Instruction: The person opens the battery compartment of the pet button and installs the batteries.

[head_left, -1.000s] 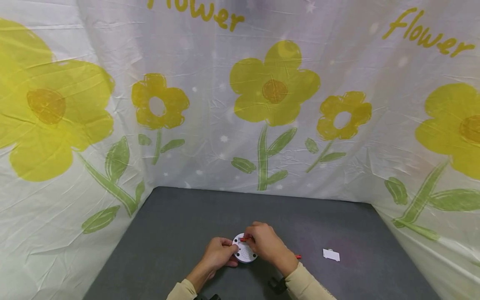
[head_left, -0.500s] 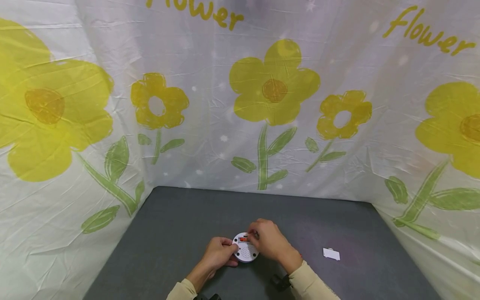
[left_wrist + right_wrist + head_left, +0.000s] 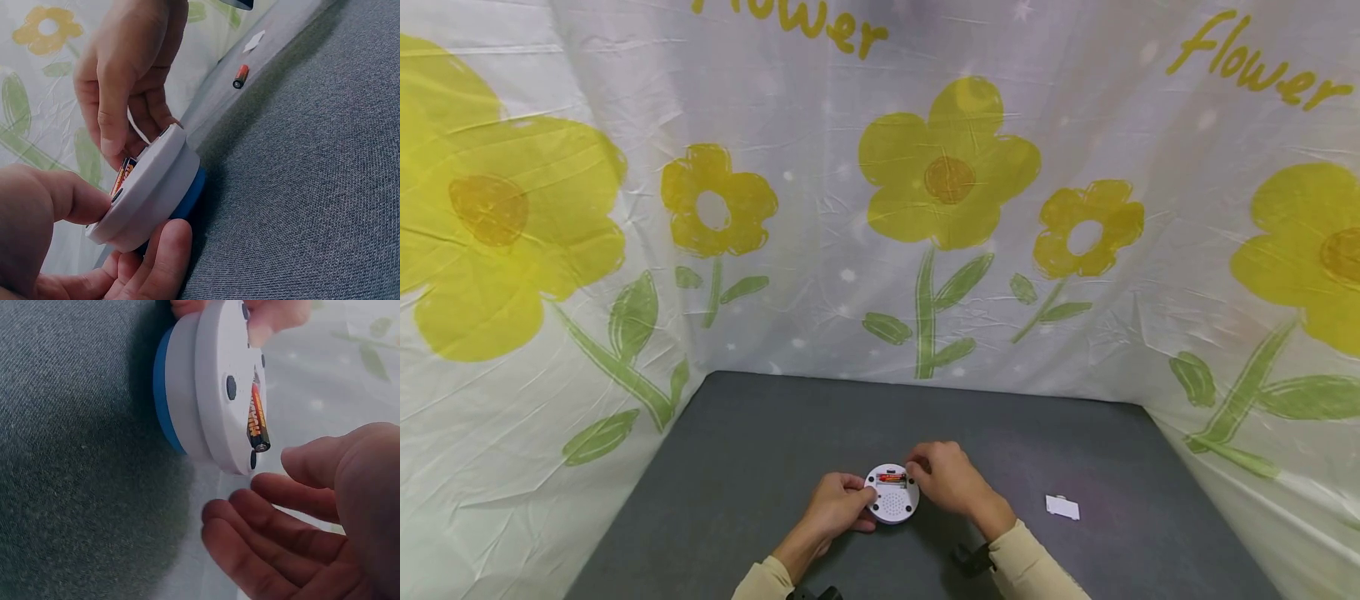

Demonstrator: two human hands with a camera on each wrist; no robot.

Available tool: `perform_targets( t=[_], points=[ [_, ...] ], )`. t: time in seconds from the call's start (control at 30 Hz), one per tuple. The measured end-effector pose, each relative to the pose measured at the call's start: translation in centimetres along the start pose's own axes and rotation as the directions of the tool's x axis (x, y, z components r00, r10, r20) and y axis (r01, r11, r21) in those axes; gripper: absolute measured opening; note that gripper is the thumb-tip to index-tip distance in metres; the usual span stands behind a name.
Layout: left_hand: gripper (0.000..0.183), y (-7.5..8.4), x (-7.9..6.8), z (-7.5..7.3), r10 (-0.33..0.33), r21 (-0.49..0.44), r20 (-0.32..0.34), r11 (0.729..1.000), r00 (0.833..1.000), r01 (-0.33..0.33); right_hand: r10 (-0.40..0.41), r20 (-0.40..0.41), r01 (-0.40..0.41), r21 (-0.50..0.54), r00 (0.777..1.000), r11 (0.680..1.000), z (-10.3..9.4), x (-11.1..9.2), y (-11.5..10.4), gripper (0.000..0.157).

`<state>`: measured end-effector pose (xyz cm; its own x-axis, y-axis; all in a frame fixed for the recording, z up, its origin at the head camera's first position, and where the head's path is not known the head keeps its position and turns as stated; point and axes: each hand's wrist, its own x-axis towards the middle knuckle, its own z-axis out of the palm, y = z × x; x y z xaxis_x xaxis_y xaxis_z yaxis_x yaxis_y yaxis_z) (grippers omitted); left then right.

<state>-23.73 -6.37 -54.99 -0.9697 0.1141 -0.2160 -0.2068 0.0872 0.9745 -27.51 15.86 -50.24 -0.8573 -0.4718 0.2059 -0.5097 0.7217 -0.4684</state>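
A round white device [image 3: 892,507] with a blue underside and small dark feet lies with its battery compartment facing up. My left hand [image 3: 841,505] pinches its left edge, thumb on top and fingers below. In the compartment sits a red-and-black battery [image 3: 892,478]; in the right wrist view the near end of this battery [image 3: 257,425] sticks up above the rim. At the device's right edge is my right hand [image 3: 947,478], its fingers loosely bent around nothing. A second battery [image 3: 240,76] lies on the table, hidden behind the right arm in the head view.
A small white battery cover [image 3: 1062,507] lies on the dark grey table [image 3: 775,433], to the right of my right hand. A white curtain [image 3: 820,333] printed with yellow flowers encloses the table at the back and sides.
My right hand has let go of the battery in the compartment and shifted right, uncovering it. The left hand and the device stay in place.
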Motion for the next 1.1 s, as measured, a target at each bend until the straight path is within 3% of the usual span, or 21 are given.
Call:
perform_targets(
  t=[0.17,0.37,0.5,0.53,0.73,0.93,1.0,1.1],
  points=[
    [0.031,0.0,0.0,0.0,0.002,0.002,0.002,1.0,1.0,-0.002,0.072,0.091,-0.079,0.076,0.993,0.994,0.2,-0.1,0.4,0.021],
    [0.031,-0.1,0.0,0.0,0.0,0.009,0.001,1.0,1.0,0.0,0.12,0.118,-0.139,0.16,0.986,0.977,0.3,-0.3,0.3,0.026],
    [0.032,-0.1,0.0,0.0,-0.005,0.002,0.001,1.0,1.0,0.005,0.092,0.096,-0.108,0.178,0.991,0.978,0.6,-0.3,0.6,0.026],
    [0.032,-0.2,0.0,0.0,-0.007,0.001,0.001,1.0,1.0,0.007,0.06,0.077,-0.072,0.168,0.995,0.983,1.2,-0.1,1.4,0.027],
    [0.032,-0.1,0.0,0.0,-0.009,0.012,-0.008,1.0,1.0,0.01,0.031,0.016,-0.034,0.175,0.999,0.984,3.2,0.3,3.7,0.031],
    [0.033,0.1,-0.1,0.1,-0.007,0.022,-0.011,1.0,1.0,0.007,0.093,0.015,-0.094,0.249,0.996,0.964,3.2,0.1,3.2,0.026],
    [0.033,0.1,-0.1,0.1,-0.009,0.027,-0.007,1.0,1.0,0.009,0.118,0.018,-0.118,0.275,0.993,0.954,2.2,-0.2,1.8,0.023],
    [0.034,0.2,-0.1,0.1,-0.007,0.036,0.001,0.999,1.0,0.007,0.084,-0.017,-0.077,0.248,0.996,0.966,2.1,-0.3,1.6,0.023]
  ],
)
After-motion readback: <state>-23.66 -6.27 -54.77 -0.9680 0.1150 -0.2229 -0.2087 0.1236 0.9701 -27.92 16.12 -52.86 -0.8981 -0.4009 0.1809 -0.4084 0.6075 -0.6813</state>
